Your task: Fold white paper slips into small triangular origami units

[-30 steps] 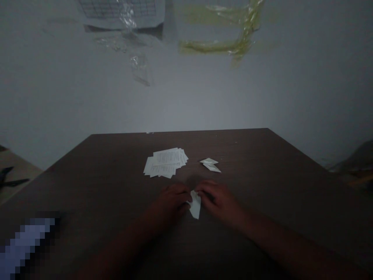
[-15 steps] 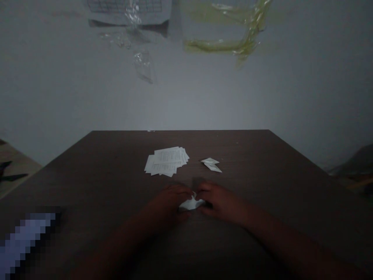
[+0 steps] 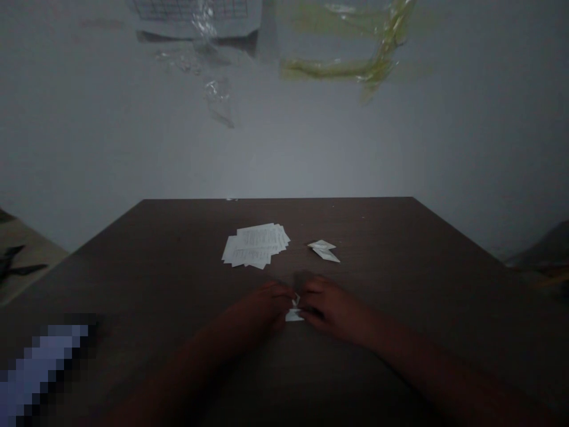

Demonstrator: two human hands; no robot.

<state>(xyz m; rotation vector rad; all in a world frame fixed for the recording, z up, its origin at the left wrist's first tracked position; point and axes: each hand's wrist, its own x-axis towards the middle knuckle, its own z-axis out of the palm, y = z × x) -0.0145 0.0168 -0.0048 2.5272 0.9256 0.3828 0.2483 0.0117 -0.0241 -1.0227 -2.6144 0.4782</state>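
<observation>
A small white piece of folded paper (image 3: 294, 315) lies on the table between my two hands, close to the middle. My left hand (image 3: 273, 305) grips its left side, fingers curled inward. On the other side my right hand (image 3: 322, 305) pinches the paper with thumb and fingers. Much of the paper is hidden beneath the fingers, so its full shape does not show. Just beyond my hands, to the right, rest folded paper pieces (image 3: 326, 254) with pointed ends. A fanned stack of printed paper sheets (image 3: 253, 246) lies beyond my left hand.
The dark brown table (image 3: 400, 249) reaches back to a pale wall (image 3: 284, 148). Clear and yellowish tape (image 3: 329, 70) sticks to the wall. A pixelated flat object (image 3: 44, 362) lies at the table's near left. Dark items (image 3: 22, 270) sit off the table at left.
The paper between my hands shows a narrower, flatter white part at its near edge. My left thumb has drawn in against it; my right fingers have shifted slightly.
</observation>
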